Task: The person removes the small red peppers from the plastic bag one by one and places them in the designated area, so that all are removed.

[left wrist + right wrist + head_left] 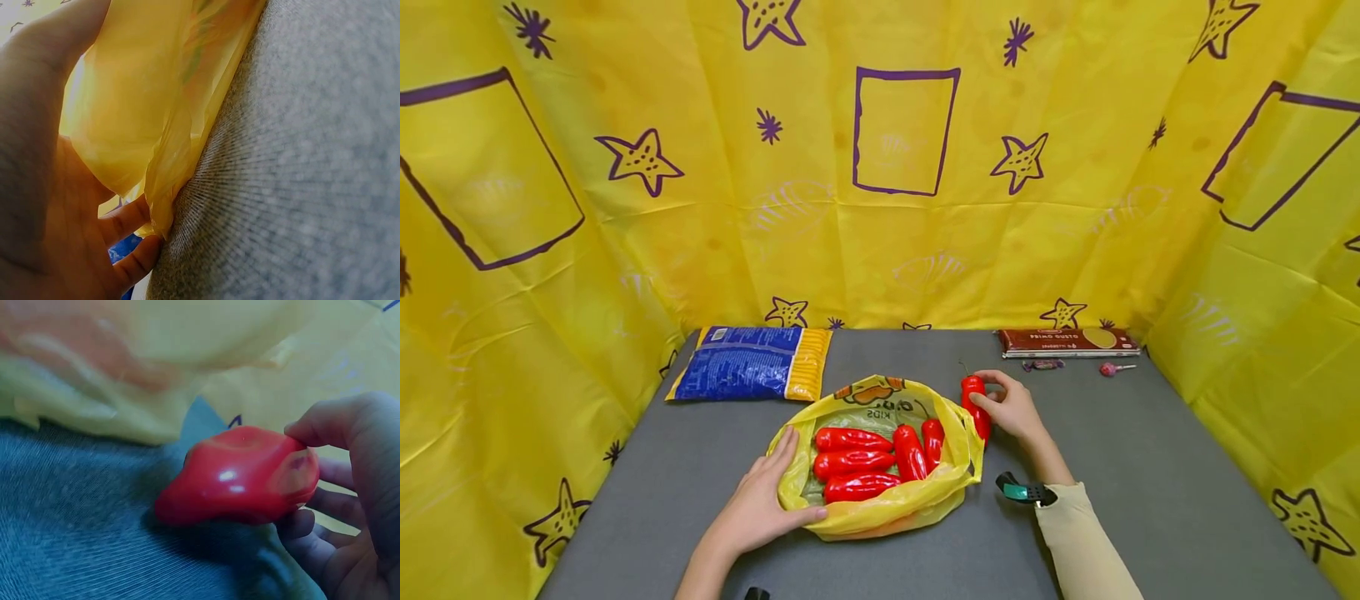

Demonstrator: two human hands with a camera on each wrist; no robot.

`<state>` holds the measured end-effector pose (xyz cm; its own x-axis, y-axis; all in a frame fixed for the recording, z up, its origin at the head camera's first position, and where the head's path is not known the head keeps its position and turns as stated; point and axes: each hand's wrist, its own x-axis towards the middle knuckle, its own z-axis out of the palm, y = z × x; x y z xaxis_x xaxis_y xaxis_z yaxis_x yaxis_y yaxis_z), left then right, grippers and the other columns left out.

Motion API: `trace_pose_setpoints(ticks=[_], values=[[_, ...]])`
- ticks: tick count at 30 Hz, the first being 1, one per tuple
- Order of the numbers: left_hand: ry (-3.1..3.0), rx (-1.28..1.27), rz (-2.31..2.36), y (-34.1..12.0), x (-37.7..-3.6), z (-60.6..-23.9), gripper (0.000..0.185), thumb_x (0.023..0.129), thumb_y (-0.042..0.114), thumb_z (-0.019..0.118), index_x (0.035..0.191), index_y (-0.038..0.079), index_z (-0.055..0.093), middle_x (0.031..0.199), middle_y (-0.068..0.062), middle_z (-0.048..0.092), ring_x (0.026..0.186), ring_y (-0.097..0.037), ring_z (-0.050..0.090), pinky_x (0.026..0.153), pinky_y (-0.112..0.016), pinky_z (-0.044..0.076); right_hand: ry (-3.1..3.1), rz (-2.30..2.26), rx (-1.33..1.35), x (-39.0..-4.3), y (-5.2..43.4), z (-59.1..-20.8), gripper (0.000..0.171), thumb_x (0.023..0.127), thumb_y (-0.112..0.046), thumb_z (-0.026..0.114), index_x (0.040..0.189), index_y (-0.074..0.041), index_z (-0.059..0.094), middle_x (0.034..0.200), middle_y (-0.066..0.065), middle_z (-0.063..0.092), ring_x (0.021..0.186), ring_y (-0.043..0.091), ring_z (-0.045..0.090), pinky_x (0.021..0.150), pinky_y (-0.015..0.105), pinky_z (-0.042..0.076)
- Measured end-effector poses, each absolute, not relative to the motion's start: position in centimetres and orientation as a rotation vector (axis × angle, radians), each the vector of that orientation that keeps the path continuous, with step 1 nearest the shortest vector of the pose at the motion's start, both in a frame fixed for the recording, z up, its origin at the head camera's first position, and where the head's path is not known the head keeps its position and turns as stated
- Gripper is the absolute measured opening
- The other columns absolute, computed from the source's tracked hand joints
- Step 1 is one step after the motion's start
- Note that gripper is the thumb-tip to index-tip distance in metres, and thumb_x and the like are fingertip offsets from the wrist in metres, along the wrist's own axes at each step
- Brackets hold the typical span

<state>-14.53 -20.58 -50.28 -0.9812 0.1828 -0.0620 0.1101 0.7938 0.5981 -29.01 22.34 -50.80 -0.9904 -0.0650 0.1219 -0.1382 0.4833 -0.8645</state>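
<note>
a grey, finely woven table surface (647, 533) spreads from near to far. on its near left part, the left hand (765, 497) lies against a yellow plastic bag (887, 521), thumb spread from the fingers. inside, three red peppers (853, 462) lie left to right; two more, on the right, run near to far. just right of the bag, the right hand (1013, 408) pinches another pepper (980, 418) between thumb and fingers; its long axis runs near to far, slightly slanted, thin stem far and left, tip near and right. farther, a blue-and-yellow packet (737, 367) lies left; far right are a brown pack (1060, 343), wrapped candy (1042, 365) and pink lollipop (1107, 369). yellow cloth walls (820, 250) with purple stars stand left, right and far.
</note>
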Motion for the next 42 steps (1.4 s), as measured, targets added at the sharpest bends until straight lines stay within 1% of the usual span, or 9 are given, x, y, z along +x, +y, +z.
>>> trace_pose_setpoints(ticks=[6, 12, 16, 20, 24, 27, 34, 37, 42], values=[[2.874, 0.245, 0.948, -20.6, -14.6, -50.3, 0.131, 0.075, 0.075, 0.082, 0.171, 0.014, 0.017, 0.178, -0.006, 0.017, 0.147, -0.044, 0.04, 0.115, -0.071, 0.036, -2.655, 1.479, 0.16, -29.5, 22.1, -51.8, 0.041, 0.095, -0.019, 0.079, 0.132, -0.005, 0.07, 0.128, 0.022, 0.07, 0.077, 0.018, 0.063, 0.062, 0.024, 0.053], [2.858, 0.242, 0.946, -20.6, -14.5, -50.4, 0.13, 0.075, 0.075, 0.081, 0.171, 0.015, 0.017, 0.178, -0.006, 0.017, 0.148, -0.049, 0.037, 0.117, -0.073, 0.032, -2.656, 1.434, 0.095, -29.4, 22.1, -52.5, 0.042, 0.094, -0.021, 0.078, 0.132, -0.004, 0.071, 0.124, 0.023, 0.072, 0.078, 0.014, 0.061, 0.062, 0.022, 0.049], [2.864, 0.238, 0.946, -20.5, -14.4, -50.6, 0.13, 0.075, 0.075, 0.082, 0.171, 0.015, 0.018, 0.178, -0.006, 0.018, 0.146, -0.045, 0.04, 0.116, -0.071, 0.034, -2.662, 1.448, 0.069, -29.3, 22.2, -52.8, 0.045, 0.096, -0.024, 0.076, 0.135, -0.004, 0.07, 0.123, 0.023, 0.072, 0.076, 0.013, 0.058, 0.062, 0.022, 0.046], [2.876, 0.241, 0.943, -20.5, -14.3, -50.5, 0.13, 0.074, 0.075, 0.082, 0.171, 0.015, 0.019, 0.178, -0.006, 0.02, 0.142, -0.039, 0.043, 0.115, -0.068, 0.038, -2.685, 1.465, 0.079, -29.1, 22.2, -52.8, 0.047, 0.099, -0.027, 0.075, 0.14, -0.006, 0.068, 0.127, 0.022, 0.071, 0.074, 0.014, 0.056, 0.064, 0.023, 0.044], [2.874, 0.248, 0.957, -20.5, -14.3, -50.5, 0.13, 0.074, 0.075, 0.082, 0.171, 0.014, 0.02, 0.178, -0.006, 0.019, 0.145, -0.044, 0.041, 0.116, -0.071, 0.035, -2.699, 1.453, 0.098, -29.1, 22.2, -52.9, 0.047, 0.101, -0.027, 0.072, 0.143, -0.005, 0.066, 0.133, 0.022, 0.069, 0.074, 0.015, 0.054, 0.065, 0.025, 0.043], [2.87, 0.246, 0.963, -20.6, -14.3, -50.6, 0.13, 0.074, 0.077, 0.082, 0.171, 0.014, 0.02, 0.178, -0.005, 0.018, 0.148, -0.047, 0.038, 0.117, -0.072, 0.032, -2.706, 1.437, 0.098, -29.3, 22.2, -52.8, 0.048, 0.102, -0.027, 0.072, 0.144, -0.005, 0.066, 0.127, 0.02, 0.07, 0.073, 0.016, 0.053, 0.065, 0.025, 0.042], [2.872, 0.243, 0.945, -20.6, -14.4, -50.7, 0.13, 0.074, 0.076, 0.082, 0.171, 0.016, 0.018, 0.178, -0.005, 0.018, 0.141, -0.037, 0.043, 0.115, -0.068, 0.038, -2.724, 1.411, 0.056, -29.1, 22.1, -52.6, 0.051, 0.101, -0.034, 0.072, 0.145, -0.007, 0.065, 0.085, 0.009, 0.063, 0.069, 0.015, 0.052, 0.061, 0.026, 0.04], [2.873, 0.245, 0.945, -20.6, -14.5, -50.8, 0.131, 0.074, 0.077, 0.081, 0.171, 0.016, 0.019, 0.178, -0.004, 0.018, 0.142, -0.037, 0.043, 0.115, -0.068, 0.037, -2.722, 1.404, 0.05, -29.2, 22.1, -52.6, 0.051, 0.101, -0.034, 0.072, 0.144, -0.007, 0.066, 0.082, 0.009, 0.062, 0.068, 0.015, 0.052, 0.061, 0.025, 0.04], [2.878, 0.252, 0.941, -20.7, -14.6, -50.8, 0.131, 0.074, 0.078, 0.081, 0.171, 0.015, 0.019, 0.178, -0.005, 0.017, 0.142, -0.038, 0.043, 0.115, -0.068, 0.037, -2.713, 1.395, 0.059, -29.2, 22.1, -52.7, 0.05, 0.101, -0.033, 0.072, 0.143, -0.007, 0.066, 0.091, 0.013, 0.065, 0.07, 0.015, 0.053, 0.062, 0.025, 0.04]])
